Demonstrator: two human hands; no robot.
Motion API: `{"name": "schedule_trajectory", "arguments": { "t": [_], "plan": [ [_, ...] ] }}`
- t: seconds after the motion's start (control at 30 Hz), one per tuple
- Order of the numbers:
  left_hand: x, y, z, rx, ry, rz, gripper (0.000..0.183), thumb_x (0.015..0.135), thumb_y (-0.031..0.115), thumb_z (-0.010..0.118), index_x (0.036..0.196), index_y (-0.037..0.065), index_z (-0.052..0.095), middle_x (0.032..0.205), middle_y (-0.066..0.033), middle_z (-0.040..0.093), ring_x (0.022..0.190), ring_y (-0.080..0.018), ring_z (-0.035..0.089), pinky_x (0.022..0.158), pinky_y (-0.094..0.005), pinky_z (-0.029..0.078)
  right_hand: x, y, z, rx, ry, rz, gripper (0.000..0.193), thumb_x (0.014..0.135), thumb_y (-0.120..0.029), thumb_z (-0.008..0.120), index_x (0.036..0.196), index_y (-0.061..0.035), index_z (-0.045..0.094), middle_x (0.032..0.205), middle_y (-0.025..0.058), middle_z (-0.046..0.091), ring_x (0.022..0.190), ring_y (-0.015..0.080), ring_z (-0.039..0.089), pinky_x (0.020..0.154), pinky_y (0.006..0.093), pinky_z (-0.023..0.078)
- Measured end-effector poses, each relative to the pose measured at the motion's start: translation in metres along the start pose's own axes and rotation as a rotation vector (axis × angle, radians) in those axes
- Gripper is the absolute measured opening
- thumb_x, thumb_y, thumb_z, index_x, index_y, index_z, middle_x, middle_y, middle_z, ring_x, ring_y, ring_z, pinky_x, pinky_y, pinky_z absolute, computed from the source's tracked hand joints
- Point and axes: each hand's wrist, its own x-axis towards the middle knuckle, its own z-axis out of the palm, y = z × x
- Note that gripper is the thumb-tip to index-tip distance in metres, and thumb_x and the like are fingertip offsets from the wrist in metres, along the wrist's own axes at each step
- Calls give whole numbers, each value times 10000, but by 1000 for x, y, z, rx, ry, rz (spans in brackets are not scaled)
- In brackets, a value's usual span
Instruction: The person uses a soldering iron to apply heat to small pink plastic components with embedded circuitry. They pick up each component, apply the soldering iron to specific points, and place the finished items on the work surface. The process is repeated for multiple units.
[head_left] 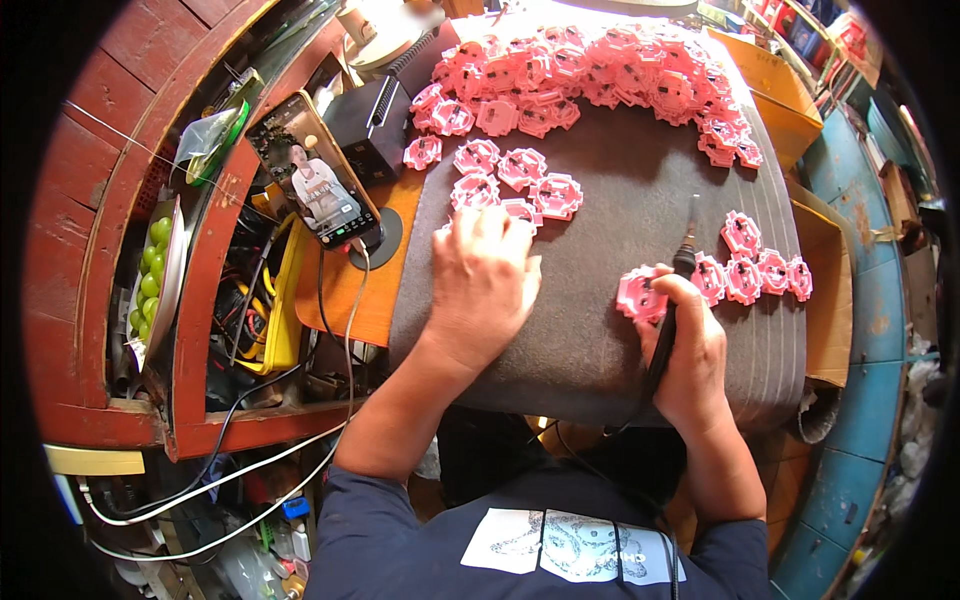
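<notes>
My right hand (692, 360) is closed around a black-handled soldering iron (684, 262), its metal tip pointing up and away from me. A pink plastic part (638, 295) sits at that hand's fingertips, beside the iron; whether it is gripped or only touched is hard to see. My left hand (482, 275) reaches over a small group of pink parts (522, 168), fingers bent down and thumb apart. Its fingertips touch or cover the nearest part (522, 212). Just beyond my right hand lies a short row of similar parts (742, 278), with one more above it.
A large heap of pink parts (540, 75) curves across the far side of the grey mat (600, 200). On the left, a phone (318, 175) on a stand stands by a black box (368, 125). Cables, a yellow bin (285, 310) and green grapes (150, 275) are farther left. Cardboard boxes (825, 290) flank the right.
</notes>
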Motion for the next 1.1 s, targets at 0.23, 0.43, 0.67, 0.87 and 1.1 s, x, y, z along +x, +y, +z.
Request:
{"name": "schedule_trajectory", "arguments": {
  "t": [0.23,0.43,0.67,0.87,1.1],
  "plan": [
    [-35,36,-14,-227,-76,118,321,848,102,794,1154,53,710,1163,-119,655,1098,-321,613,960,-469,460,-11,2,-6,-81,71,-96,506,839,56,679,1326,3,554,1296,307,673,1061,476,718,895,505,588],
    [-29,9,-24,-578,-52,263,485,747,23,791,1224,57,715,1272,-175,640,1200,-368,615,1046,-475,500,-31,-1,-11,103,45,-216,467,859,13,738,1288,-5,553,1209,277,703,890,405,738,755,456,611],
    [-48,18,-12,-707,-194,285,690,689,-111,726,1350,84,682,1303,-156,596,1181,-372,590,1025,-438,510,-32,-22,7,197,-33,-230,538,842,-56,836,1291,-45,539,1080,210,685,855,381,706,710,447,588],
    [-52,27,-8,-730,-106,270,657,695,-103,733,1327,71,695,1267,-150,598,1102,-344,596,966,-426,518,-25,-30,12,79,-53,-219,509,845,35,797,1279,-43,542,1048,197,674,780,362,659,644,452,545],
    [-68,42,-2,-795,50,133,421,820,4,813,1230,38,722,1178,-153,632,943,-299,688,809,-386,592,-24,-32,13,190,-74,-163,432,876,111,722,1252,-24,558,942,155,681,713,295,656,634,390,545]
  ]
}}
